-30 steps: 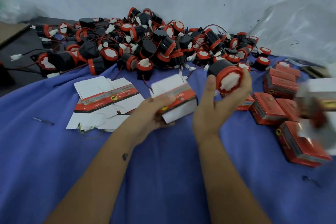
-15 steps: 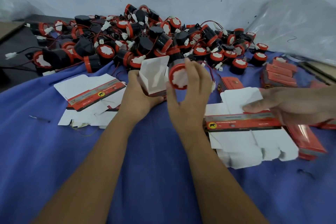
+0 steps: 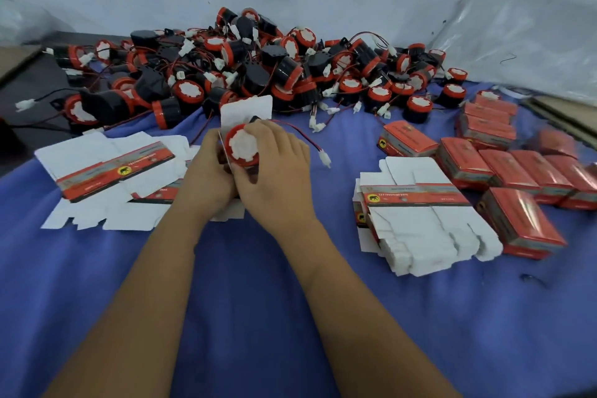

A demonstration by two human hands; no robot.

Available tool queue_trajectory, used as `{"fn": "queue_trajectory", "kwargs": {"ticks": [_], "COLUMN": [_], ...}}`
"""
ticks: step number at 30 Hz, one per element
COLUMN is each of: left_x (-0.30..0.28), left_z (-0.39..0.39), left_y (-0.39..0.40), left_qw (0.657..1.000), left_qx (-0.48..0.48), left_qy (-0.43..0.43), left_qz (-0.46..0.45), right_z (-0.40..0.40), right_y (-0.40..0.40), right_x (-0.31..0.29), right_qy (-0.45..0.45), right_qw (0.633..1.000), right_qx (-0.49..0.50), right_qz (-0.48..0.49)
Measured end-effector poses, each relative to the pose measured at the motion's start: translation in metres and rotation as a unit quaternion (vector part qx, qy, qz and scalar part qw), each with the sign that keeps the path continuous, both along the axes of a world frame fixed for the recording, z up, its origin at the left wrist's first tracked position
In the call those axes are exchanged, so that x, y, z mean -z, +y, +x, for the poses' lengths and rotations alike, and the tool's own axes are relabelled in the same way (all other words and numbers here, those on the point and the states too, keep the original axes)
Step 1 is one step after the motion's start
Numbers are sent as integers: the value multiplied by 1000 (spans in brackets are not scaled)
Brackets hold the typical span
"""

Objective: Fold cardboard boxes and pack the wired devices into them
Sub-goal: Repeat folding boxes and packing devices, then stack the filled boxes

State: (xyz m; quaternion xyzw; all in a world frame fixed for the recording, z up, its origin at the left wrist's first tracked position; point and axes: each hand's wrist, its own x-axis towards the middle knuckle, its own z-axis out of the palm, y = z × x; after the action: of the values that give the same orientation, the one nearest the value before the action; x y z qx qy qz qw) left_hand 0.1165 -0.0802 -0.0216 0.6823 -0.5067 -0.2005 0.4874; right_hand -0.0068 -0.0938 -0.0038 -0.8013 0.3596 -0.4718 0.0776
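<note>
At the middle of the blue cloth-covered table (image 3: 245, 317), both hands meet over one round black device with a red rim and white face (image 3: 242, 145). Its white face is turned up and toward the camera, so its short cylinder axis runs from the camera away and down into the partly folded white-and-red cardboard box (image 3: 247, 111) behind it. The box's white flap stands upright just beyond the device, and a thin cardboard edge shows at the device's left side.

The right hand (image 3: 274, 171) curls its fingers over the top and right side of the device, thumb low against its near edge, gripping it. The left hand (image 3: 206, 178) wraps round the box from the left, fingers hidden behind the cardboard. A thin red and black wire (image 3: 298, 136) leaves the device past the right knuckles and runs rightward and down to a small white plug (image 3: 324, 158) lying on the cloth.

Behind the hands, a large heap of black and red wired devices (image 3: 258, 71) stretches along the wall. To the left lies a spread of flat unfolded box blanks (image 3: 109, 171), long axis running left to right, printed red strip upward. To the right sits a second stack of flat box blanks (image 3: 423, 220), also lying left to right. Further right, closed red boxes (image 3: 504, 168) rest in rows, touching one another.
</note>
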Motion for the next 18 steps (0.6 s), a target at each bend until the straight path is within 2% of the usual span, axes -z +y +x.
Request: {"fn": "queue_trajectory", "kwargs": {"ticks": [3,6,11,14,18], "left_x": [3,1,-8,-7,-1], "left_z": [5,7,0,-8,-17], "left_y": [-1,-3,-9,-10,-7], "left_qw": [999,999,997,995,992], "left_qx": [-5,6,52,81,91], "left_qy": [-41,-46,7,49,83], "left_qz": [2,21,47,22,-17], "right_z": [-2,-9,-19,-20,-20], "right_y": [1,-4,-14,-17,-23], "right_x": [-2,-1,4,3,-3], "right_qy": [6,42,74,58,82], "right_qw": [999,998,997,997,992], "right_qx": [-50,-36,25,51,87], "right_qz": [-17,-5,6,9,-48]}}
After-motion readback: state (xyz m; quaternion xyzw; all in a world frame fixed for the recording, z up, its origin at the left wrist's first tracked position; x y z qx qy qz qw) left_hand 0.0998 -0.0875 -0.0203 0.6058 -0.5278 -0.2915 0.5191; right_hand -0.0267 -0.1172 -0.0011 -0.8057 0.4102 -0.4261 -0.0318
